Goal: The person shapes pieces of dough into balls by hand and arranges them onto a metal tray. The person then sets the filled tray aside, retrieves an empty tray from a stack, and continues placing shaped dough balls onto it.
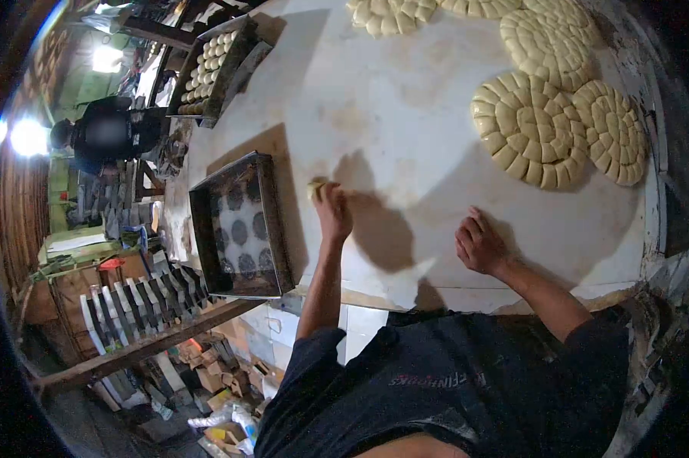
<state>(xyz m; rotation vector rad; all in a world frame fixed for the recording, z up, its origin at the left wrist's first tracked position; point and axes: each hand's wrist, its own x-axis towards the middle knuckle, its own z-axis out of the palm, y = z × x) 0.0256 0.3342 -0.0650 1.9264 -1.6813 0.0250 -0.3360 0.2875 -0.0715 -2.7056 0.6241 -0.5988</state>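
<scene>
My left hand (334, 211) is closed in a pinch on a small pale dough ball (314, 188), over the white tabletop (390, 145). Just to the left of that hand stands a dark metal baking pan (278, 221) with round dark marks on its pale bottom. My right hand (482, 243) is at the table's near side with its fingers curled in; whatever its palm may hold is hidden. Beyond it, up and to the right, lies a large round of dough cut into pieces (532, 130), with a smaller cut round (610, 132) beside it.
More cut dough rounds (547, 47) lie along the far right. At the far left, a second pan (243, 57) holds rows of dough balls (207, 69). Another person (108, 136) in dark clothes is beyond the table. Cartons (215, 375) and other clutter lie below the table's left side.
</scene>
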